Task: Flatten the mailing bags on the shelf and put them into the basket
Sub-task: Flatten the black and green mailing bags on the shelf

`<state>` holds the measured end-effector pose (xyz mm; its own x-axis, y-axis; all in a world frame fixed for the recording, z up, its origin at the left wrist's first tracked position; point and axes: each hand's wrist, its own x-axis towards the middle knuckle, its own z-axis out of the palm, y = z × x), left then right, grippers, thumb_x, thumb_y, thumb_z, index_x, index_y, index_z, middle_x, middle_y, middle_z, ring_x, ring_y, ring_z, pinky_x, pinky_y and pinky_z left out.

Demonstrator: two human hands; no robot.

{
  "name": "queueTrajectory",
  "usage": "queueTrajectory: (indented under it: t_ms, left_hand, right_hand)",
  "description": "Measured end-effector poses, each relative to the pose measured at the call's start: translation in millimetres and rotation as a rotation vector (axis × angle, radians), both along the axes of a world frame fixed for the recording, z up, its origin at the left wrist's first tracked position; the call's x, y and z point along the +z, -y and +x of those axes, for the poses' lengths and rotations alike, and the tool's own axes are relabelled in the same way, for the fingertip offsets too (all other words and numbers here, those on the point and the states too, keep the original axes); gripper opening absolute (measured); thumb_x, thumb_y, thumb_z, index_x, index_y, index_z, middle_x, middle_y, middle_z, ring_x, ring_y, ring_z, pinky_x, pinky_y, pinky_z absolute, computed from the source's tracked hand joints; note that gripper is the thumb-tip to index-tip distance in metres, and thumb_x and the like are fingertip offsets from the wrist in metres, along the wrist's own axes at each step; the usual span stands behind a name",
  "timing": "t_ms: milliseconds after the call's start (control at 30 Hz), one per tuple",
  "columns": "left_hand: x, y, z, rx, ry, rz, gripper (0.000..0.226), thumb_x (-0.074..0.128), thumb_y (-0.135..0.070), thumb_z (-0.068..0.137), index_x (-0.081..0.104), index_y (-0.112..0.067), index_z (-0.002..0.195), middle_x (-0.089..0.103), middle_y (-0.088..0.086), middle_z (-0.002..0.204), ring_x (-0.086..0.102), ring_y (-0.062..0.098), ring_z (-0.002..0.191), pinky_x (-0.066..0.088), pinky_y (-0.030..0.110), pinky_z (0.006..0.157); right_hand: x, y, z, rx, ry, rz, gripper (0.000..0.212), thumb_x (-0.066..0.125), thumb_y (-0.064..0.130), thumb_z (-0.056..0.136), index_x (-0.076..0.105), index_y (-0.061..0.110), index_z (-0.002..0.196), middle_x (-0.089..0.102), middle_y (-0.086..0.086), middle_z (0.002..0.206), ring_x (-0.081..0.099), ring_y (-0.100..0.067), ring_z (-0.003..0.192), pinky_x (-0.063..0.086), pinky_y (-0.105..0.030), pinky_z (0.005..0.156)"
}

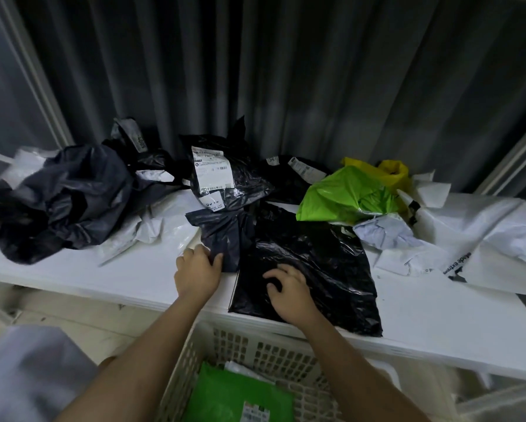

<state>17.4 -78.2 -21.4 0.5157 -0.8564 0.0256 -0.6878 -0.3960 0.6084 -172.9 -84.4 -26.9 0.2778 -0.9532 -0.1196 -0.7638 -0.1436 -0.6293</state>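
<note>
A black mailing bag (325,263) lies mostly flat at the front edge of the white shelf (118,269), its lower edge hanging over. My right hand (286,287) rests on it with fingers bent and spread. My left hand (196,269) pinches the folded dark flap (225,233) at the bag's upper left corner. Directly below the shelf stands the white slatted basket (274,351), holding a flat green bag (237,394) with a label.
Crumpled bags crowd the back of the shelf: a dark grey heap (73,193) at left, a black labelled bag (225,172) in the middle, a bright green bag (344,193), a yellow bag (389,172), and white bags (484,239) at right. Grey curtain behind.
</note>
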Motion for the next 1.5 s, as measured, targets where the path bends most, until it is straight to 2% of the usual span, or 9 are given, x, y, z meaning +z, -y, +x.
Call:
queueTrajectory:
  t_ms: [200,333,433,567,733,967,1100,1367,1500]
  left_hand:
    - [27,-14,4,-0.046,-0.151,-0.246,0.016,0.052,-0.020,0.092,0.045,-0.008,0.084,0.045,0.009,0.096,0.050,0.031,0.082,0.037,0.035,0.070]
    - [54,-21,4,-0.025,-0.198,-0.367,0.021,0.051,-0.022,0.096,0.044,-0.009,0.081,0.045,0.008,0.093,0.043,0.013,0.062,0.029,0.031,0.062]
    - [73,-27,9,0.011,-0.212,-0.416,0.021,0.049,-0.027,0.097,0.045,-0.011,0.083,0.051,0.010,0.093,0.046,0.021,0.069,0.032,0.032,0.064]
    - [92,-39,15,-0.023,-0.255,-0.479,0.019,0.047,-0.027,0.097,0.045,-0.013,0.085,0.056,0.010,0.089,0.054,0.028,0.082,0.040,0.036,0.069]
    - [124,-55,9,-0.098,-0.304,-0.540,0.011,0.045,-0.022,0.100,0.044,-0.014,0.092,0.055,-0.001,0.084,0.049,0.019,0.082,0.028,0.027,0.066]
    - [134,-61,-5,-0.298,-0.375,-0.502,0.007,0.044,-0.016,0.100,0.046,-0.012,0.096,0.051,-0.005,0.081,0.048,0.014,0.079,0.031,0.024,0.065]
    - [133,-61,-13,-0.331,-0.447,-0.437,0.009,0.043,-0.020,0.101,0.048,-0.014,0.097,0.051,-0.006,0.081,0.047,0.008,0.073,0.036,0.014,0.064]
    - [132,-61,-35,-0.515,-0.580,-0.418,0.019,0.044,-0.017,0.101,0.048,-0.024,0.084,0.047,-0.005,0.079,0.044,0.009,0.074,0.035,0.025,0.071]
    - [133,-60,-40,-0.548,-0.595,-0.426,0.016,0.046,-0.017,0.100,0.049,-0.023,0.086,0.049,-0.009,0.078,0.045,0.002,0.072,0.037,0.017,0.070]
  right_hand:
    - [13,-15,-1,0.037,-0.029,0.007,0.026,0.045,0.022,0.100,0.058,0.025,0.121,0.034,0.000,0.146,0.022,-0.022,0.139,0.026,-0.035,0.112]
    - [27,-17,6,0.047,0.025,0.045,0.024,0.045,0.020,0.100,0.061,0.018,0.118,0.047,-0.005,0.130,0.057,-0.028,0.105,0.047,-0.029,0.086]
    - [41,-24,16,0.072,0.077,0.081,0.024,0.045,0.022,0.100,0.064,0.016,0.114,0.060,-0.013,0.113,0.060,-0.037,0.101,0.049,-0.037,0.084]
    - [51,-30,28,0.015,0.224,0.060,0.024,0.048,0.021,0.099,0.064,0.014,0.116,0.060,-0.004,0.116,0.057,-0.016,0.104,0.040,-0.019,0.080]
    - [65,-29,25,-0.232,0.500,0.091,0.022,0.049,0.017,0.098,0.055,0.016,0.120,0.057,-0.004,0.108,0.056,-0.015,0.076,0.043,-0.018,0.058]
    - [83,-37,12,-0.316,0.966,0.412,0.038,0.036,0.032,0.103,0.041,0.022,0.140,0.050,-0.006,0.136,0.051,-0.030,0.123,0.041,-0.044,0.102]
    - [98,-41,-7,-0.320,1.107,0.435,0.041,0.031,0.046,0.101,0.047,0.024,0.132,0.053,-0.006,0.129,0.054,-0.026,0.115,0.040,-0.047,0.104]
    - [100,-41,-33,-0.272,1.064,0.446,0.056,0.043,0.067,0.087,0.058,0.032,0.127,0.063,0.003,0.126,0.055,-0.021,0.118,0.040,-0.047,0.105]
    - [102,-38,-35,-0.241,1.139,0.433,0.047,0.052,0.055,0.087,0.065,0.023,0.119,0.070,-0.003,0.115,0.064,-0.025,0.107,0.048,-0.044,0.096]
